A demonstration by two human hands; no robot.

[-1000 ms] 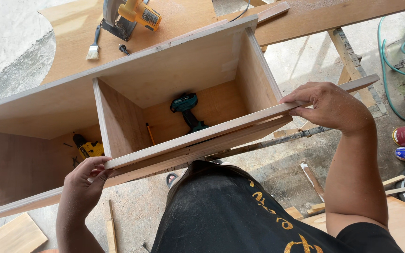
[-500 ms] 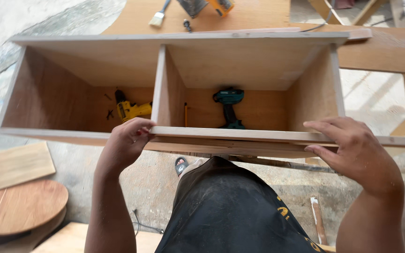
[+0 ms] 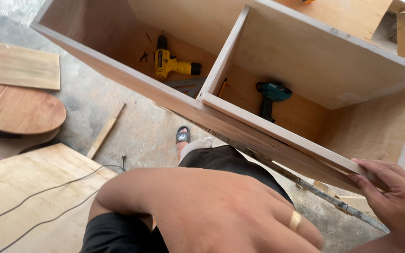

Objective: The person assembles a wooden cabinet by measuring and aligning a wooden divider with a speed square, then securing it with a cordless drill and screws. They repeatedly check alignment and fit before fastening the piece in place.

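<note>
The pale tan plywood cabinet (image 3: 305, 61) holds a yellow-and-black drill (image 3: 170, 63) at eleven o'clock and a teal-and-black drill (image 3: 270, 96) at one o'clock, a reddish-brown round board (image 3: 19, 110) lies on the grey floor (image 3: 132, 126) at nine o'clock, and a gold ring (image 3: 295, 220) shows at five o'clock.

One head-worn view looks steeply down and forward from just above the cabinet (image 3: 305, 61), tilted so the cabinet's front edge runs diagonally. It sits very near: the left hand (image 3: 221, 211) fills the foreground below the cabinet, the right hand (image 3: 392, 192) at its lower right end.
</note>
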